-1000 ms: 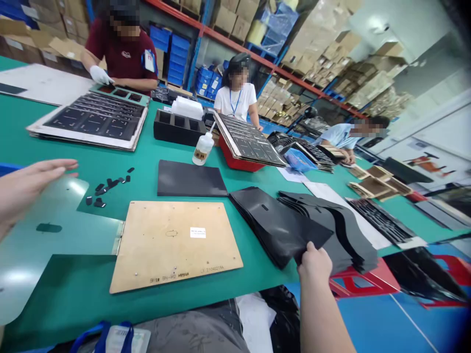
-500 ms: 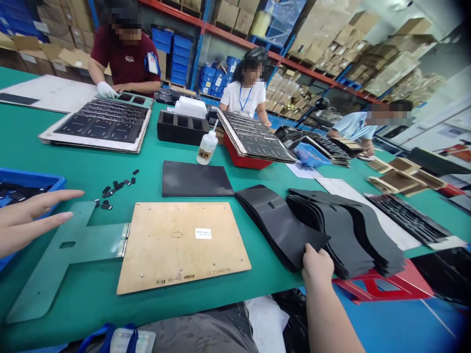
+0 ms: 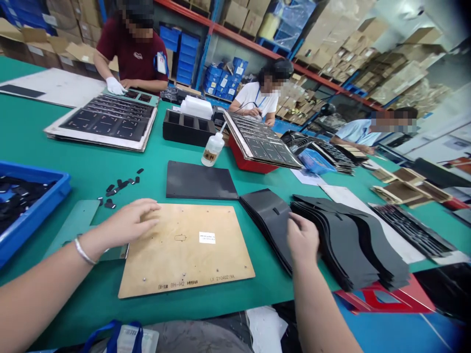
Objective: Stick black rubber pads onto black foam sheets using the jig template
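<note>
Working with both hands, at the wooden board (image 3: 191, 260) and the stacked black sheets (image 3: 263, 202).
Has just brought left hand (image 3: 138, 220) from beside the green flap (image 3: 79, 215) to the board's far-left corner, and right hand (image 3: 303, 238) from the sheets' near corner toward their slot (image 3: 275, 212), so now placed with one hand at each. Holds left fingers loosely parted, with nothing gripped; right fingers curled, too hidden to tell whether pinching a sheet. Lying on the counter (image 3: 29, 137): board, with stack just to its right.

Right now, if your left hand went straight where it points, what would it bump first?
The left hand would probably meet the flat black sheet past the board, though depth is unclear.
</note>
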A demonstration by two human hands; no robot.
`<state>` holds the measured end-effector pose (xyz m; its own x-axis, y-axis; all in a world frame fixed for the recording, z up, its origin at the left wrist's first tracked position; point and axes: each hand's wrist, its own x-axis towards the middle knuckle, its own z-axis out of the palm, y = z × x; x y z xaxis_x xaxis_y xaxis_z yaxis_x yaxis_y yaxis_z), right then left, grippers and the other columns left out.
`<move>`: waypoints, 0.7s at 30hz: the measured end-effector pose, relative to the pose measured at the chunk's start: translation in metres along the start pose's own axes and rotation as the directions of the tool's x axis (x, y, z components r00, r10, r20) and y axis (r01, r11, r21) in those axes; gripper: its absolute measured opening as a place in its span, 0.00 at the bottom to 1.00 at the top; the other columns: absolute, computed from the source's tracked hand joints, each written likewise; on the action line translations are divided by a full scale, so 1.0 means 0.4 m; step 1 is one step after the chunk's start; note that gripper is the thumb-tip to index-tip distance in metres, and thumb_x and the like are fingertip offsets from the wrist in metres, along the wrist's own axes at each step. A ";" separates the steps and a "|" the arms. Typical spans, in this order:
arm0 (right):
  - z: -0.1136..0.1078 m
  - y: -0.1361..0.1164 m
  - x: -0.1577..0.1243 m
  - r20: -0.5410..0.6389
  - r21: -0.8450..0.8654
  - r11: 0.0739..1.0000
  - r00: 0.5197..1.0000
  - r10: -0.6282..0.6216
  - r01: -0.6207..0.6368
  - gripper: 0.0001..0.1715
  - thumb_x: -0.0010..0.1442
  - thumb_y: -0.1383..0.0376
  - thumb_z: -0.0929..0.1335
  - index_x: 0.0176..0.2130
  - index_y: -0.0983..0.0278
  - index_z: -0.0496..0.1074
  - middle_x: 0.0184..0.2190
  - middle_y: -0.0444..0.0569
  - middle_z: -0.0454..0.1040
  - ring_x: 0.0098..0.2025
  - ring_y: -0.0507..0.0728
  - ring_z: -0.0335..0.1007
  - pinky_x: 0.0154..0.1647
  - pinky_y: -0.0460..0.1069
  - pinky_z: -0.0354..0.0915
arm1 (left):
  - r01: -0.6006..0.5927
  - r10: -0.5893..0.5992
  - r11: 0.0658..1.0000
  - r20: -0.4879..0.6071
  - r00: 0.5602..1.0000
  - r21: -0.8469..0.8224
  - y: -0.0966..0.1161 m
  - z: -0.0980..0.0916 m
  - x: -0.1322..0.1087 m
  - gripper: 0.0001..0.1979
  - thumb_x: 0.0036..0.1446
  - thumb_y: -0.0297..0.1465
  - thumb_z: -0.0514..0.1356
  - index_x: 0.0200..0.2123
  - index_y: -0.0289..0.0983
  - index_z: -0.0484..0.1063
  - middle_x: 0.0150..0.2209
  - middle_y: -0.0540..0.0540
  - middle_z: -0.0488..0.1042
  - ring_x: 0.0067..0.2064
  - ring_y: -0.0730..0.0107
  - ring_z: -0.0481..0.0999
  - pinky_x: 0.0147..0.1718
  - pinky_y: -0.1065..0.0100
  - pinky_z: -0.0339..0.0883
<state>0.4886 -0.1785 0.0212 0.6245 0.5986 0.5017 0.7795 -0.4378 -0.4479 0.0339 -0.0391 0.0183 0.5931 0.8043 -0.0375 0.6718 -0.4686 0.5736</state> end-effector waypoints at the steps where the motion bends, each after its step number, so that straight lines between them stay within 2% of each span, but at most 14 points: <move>1: 0.038 -0.060 0.008 0.080 0.029 0.986 0.983 -0.164 0.162 0.21 0.55 0.60 0.60 0.43 0.65 0.73 0.42 0.56 0.73 0.48 0.62 0.67 0.52 0.58 0.60 | -0.008 0.008 1.000 0.006 1.000 0.008 -0.006 0.018 0.003 0.26 0.55 0.46 0.51 0.52 0.38 0.68 0.58 0.43 0.63 0.59 0.57 0.62 0.58 0.58 0.56; 4: 0.162 -0.232 0.020 0.265 0.127 0.901 0.861 -0.433 0.414 0.17 0.57 0.60 0.61 0.42 0.63 0.74 0.45 0.52 0.73 0.50 0.57 0.65 0.56 0.53 0.58 | -0.052 0.051 0.998 0.040 0.998 0.025 -0.022 0.045 0.007 0.27 0.54 0.44 0.53 0.53 0.36 0.67 0.59 0.42 0.62 0.60 0.55 0.59 0.58 0.57 0.55; 6: 0.240 -0.319 0.022 0.368 0.177 0.848 0.766 -0.528 0.499 0.17 0.55 0.59 0.65 0.44 0.60 0.73 0.50 0.49 0.70 0.54 0.57 0.62 0.58 0.54 0.56 | -0.077 0.076 0.997 0.054 0.996 0.028 -0.030 0.045 0.008 0.27 0.54 0.44 0.53 0.54 0.36 0.67 0.60 0.41 0.61 0.61 0.56 0.57 0.59 0.57 0.53; 8: 0.306 -0.374 0.026 0.459 0.216 0.800 0.665 -0.589 0.560 0.19 0.52 0.60 0.69 0.45 0.58 0.73 0.53 0.48 0.68 0.57 0.59 0.60 0.59 0.57 0.53 | -0.094 0.093 0.995 0.054 0.994 0.025 -0.034 0.039 0.010 0.26 0.55 0.42 0.53 0.54 0.36 0.66 0.60 0.42 0.62 0.61 0.57 0.57 0.59 0.57 0.54; 10: 0.354 -0.401 0.033 0.528 0.240 0.768 0.584 -0.617 0.594 0.19 0.50 0.60 0.71 0.44 0.57 0.74 0.52 0.47 0.69 0.55 0.60 0.62 0.58 0.59 0.55 | -0.110 0.109 0.994 0.061 0.992 0.026 -0.036 0.033 0.011 0.25 0.55 0.41 0.53 0.54 0.37 0.67 0.60 0.42 0.61 0.61 0.57 0.57 0.59 0.57 0.54; 12: 0.380 -0.408 0.044 0.568 0.250 0.749 0.533 -0.627 0.614 0.16 0.50 0.61 0.72 0.41 0.57 0.75 0.48 0.47 0.72 0.52 0.59 0.65 0.55 0.56 0.59 | -0.123 0.121 0.992 0.075 0.990 0.033 -0.036 0.029 0.011 0.24 0.55 0.41 0.53 0.53 0.37 0.68 0.60 0.42 0.61 0.61 0.57 0.57 0.58 0.57 0.55; 18: 0.380 -0.405 0.065 0.602 0.283 0.689 0.436 -0.669 0.667 0.12 0.55 0.61 0.68 0.41 0.58 0.75 0.45 0.46 0.74 0.52 0.57 0.66 0.54 0.52 0.61 | -0.131 0.125 0.990 0.082 0.989 0.059 -0.027 0.028 0.009 0.23 0.56 0.41 0.54 0.52 0.37 0.68 0.60 0.42 0.60 0.62 0.57 0.55 0.59 0.56 0.52; 21: 0.374 -0.406 0.060 0.602 0.292 0.673 0.416 -0.682 0.680 0.10 0.59 0.62 0.66 0.40 0.58 0.76 0.44 0.46 0.75 0.52 0.57 0.66 0.55 0.52 0.59 | -0.133 0.128 0.989 0.085 0.988 0.067 -0.023 0.026 0.008 0.23 0.56 0.41 0.54 0.52 0.37 0.68 0.60 0.42 0.61 0.62 0.56 0.55 0.59 0.56 0.51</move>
<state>0.3698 0.0074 -0.0047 -0.3006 0.9513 0.0687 0.9348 0.3081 -0.1764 0.0342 -0.0361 0.0043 0.7094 0.7040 -0.0332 0.6148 -0.5951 0.5176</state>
